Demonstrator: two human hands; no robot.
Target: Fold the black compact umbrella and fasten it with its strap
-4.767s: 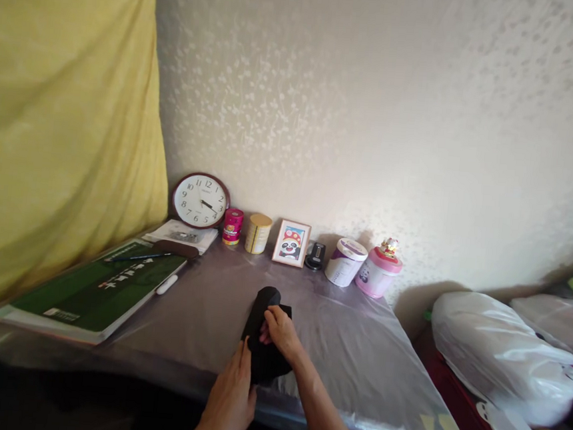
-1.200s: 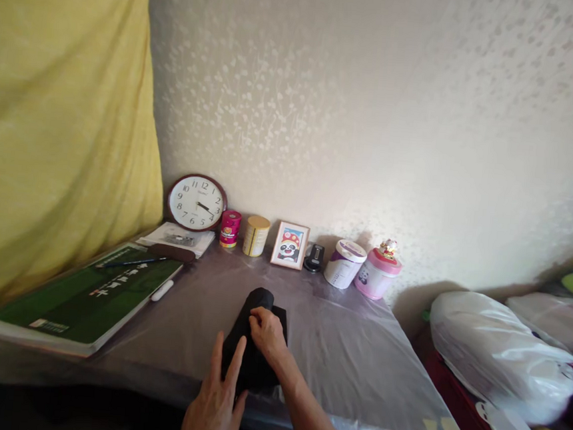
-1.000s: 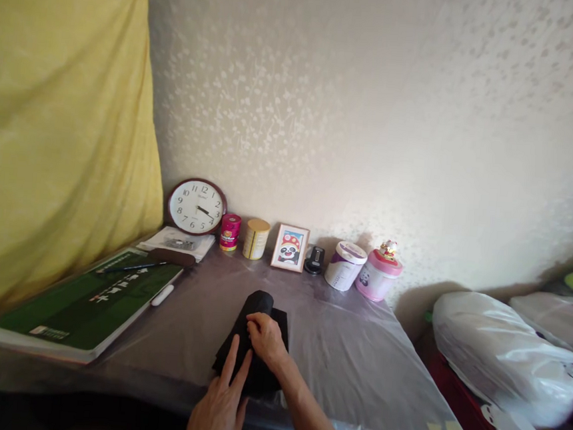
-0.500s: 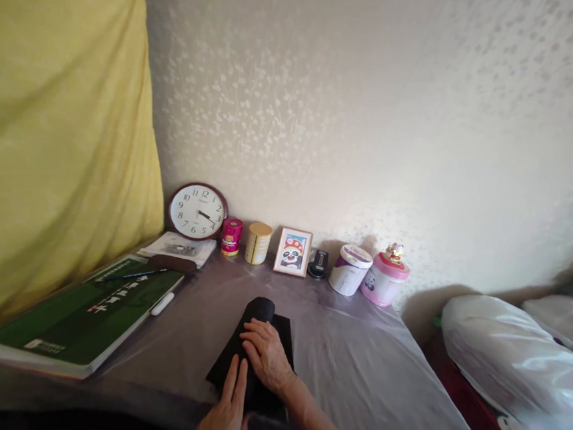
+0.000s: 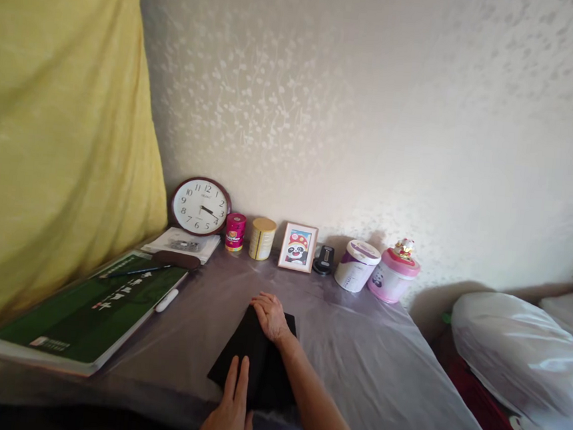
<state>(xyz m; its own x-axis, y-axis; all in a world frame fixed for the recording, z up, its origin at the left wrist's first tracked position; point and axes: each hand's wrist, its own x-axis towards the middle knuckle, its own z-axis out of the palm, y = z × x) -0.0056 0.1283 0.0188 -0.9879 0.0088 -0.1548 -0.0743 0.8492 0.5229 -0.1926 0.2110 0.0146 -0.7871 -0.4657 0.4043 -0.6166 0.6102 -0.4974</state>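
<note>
A flat black piece, cloth or stiff paper (image 5: pixel 248 365), lies near the front of the table with a fold line running up its middle. My left hand (image 5: pixel 228 410) rests on its near part, two fingers stretched out straight and the thumb apart. Across its far edge lies my right hand (image 5: pixel 270 315), palm down, with the fingers extended and pointing left. Neither hand grips the black piece; both press on it from above. My right forearm covers part of its right side.
At left lies a large green book (image 5: pixel 92 312) with a pen on it and a white marker (image 5: pixel 166 300) beside it. Along the wall stand a clock (image 5: pixel 201 205), a pink tin (image 5: pixel 235 232), a yellow tin (image 5: pixel 263 239), a picture frame (image 5: pixel 298 247) and two tubs (image 5: pixel 357 267).
My right hand has slid away from me to the far edge of the black piece. Its raised, rolled-looking far end now lies flat. My left hand has stayed nearly in place.
</note>
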